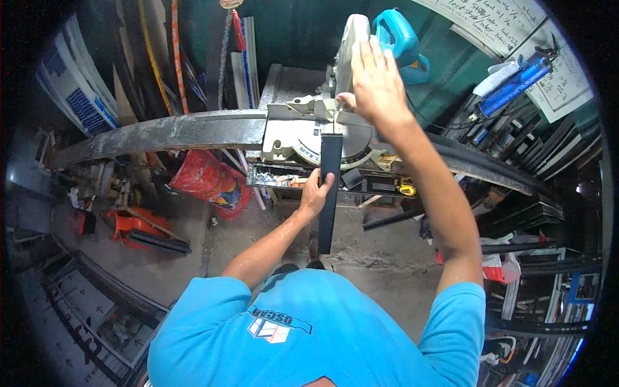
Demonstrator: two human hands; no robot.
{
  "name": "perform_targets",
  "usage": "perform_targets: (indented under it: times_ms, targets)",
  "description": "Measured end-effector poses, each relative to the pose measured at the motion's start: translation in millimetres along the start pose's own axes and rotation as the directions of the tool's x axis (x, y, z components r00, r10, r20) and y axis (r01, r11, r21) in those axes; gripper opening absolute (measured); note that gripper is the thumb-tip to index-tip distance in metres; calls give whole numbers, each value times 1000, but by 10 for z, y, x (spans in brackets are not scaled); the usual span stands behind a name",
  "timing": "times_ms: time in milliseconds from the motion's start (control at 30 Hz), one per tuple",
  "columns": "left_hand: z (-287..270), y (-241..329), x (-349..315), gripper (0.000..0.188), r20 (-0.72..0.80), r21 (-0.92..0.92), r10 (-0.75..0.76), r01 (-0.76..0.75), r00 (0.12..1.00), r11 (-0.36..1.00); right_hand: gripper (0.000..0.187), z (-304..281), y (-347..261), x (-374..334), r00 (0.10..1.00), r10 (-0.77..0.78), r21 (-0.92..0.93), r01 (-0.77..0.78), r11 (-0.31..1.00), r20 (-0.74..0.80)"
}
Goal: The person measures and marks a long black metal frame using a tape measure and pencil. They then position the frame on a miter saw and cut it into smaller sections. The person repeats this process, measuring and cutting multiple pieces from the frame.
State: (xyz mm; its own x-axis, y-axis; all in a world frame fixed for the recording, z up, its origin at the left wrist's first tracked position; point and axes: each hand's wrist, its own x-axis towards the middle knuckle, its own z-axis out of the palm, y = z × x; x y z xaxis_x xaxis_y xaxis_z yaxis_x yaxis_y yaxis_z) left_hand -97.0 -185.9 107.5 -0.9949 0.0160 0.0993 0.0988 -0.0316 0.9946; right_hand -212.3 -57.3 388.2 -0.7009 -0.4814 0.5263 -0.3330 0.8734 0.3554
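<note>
A straight, narrow black bar [330, 216], smooth-faced and square-ended, stretched from the front of a miter saw [277, 138] toward a worker in a blue T-shirt [361, 322]. Its far end met the saw's pale metal table, while its near end jutted out over a worn, dusty concrete floor [380, 242]. The left hand [316, 192] gripped the bar partway along from its left side, thumb pressed on the upper face. The right hand [377, 87] was open beyond the bar's far end, fingers extended and thumb apart, at the saw's rounded, pale blade guard [345, 64]; whether the palm pressed on it could not be told. Behind rose the saw's glossy teal plastic housing [394, 37]. A long, scuffed grey rail [174, 133] ran off to the left, above a crumpled red sack [209, 180]. A yellow-and-black tape measure [406, 187] lay to the bar's right.
</note>
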Motion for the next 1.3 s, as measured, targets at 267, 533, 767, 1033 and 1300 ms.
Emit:
perform_targets:
  times_ms: [267,533,767,1033,1300]
  targets:
    - [306,-177,227,51,-22,-14,-134,134,991,991,68,-451,329,911,899,36,-110,14,994,436]
    - [330,-44,251,51,81,-44,-194,198,978,979,70,-32,889,929,967,-183,88,170,982,179]
    - [412,-9,260,54,-2,63,-192,192,981,979,79,-197,869,1095,982,186,30,-185,982,-20]
    - [445,-272,295,56,8,68,-229,228,973,971,45,118,1369,1565,773,106,533,-523,665,625]
    - [426,-317,222,54,45,3,-162,162,986,987,28,-46,1327,1426,821,57,366,-314,876,568]
